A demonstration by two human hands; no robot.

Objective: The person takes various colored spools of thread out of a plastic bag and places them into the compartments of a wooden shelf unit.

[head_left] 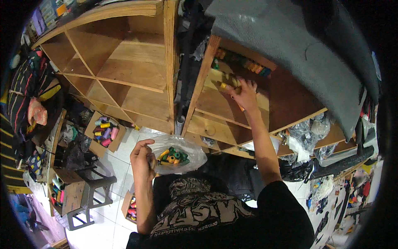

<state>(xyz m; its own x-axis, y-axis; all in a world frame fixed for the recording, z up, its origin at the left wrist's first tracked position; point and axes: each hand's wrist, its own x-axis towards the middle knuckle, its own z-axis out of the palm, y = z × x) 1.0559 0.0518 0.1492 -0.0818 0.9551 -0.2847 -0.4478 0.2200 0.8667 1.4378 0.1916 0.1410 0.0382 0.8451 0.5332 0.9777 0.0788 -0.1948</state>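
Observation:
My left hand (pixel 144 159) is closed on the gathered rim of a clear plastic bag (pixel 192 154), low in front of my body. Inside the bag lie several green and orange thread spools (pixel 173 157). My right hand (pixel 245 94) reaches into a wooden shelf compartment, its fingers curled round several small yellow and orange spools (pixel 224 85); the palm hides part of them. Behind it, a row of orange and green spools (pixel 248 64) stands along the compartment's back.
A second wooden shelf unit (pixel 141 62) with bare compartments stands on the left. Cardboard boxes of coloured spools (pixel 106 132) sit at lower left, near a grey stool (pixel 97 189). Grey fabric (pixel 290 37) drapes over the right shelf; plastic-wrapped bundles (pixel 309 133) fill lower compartments.

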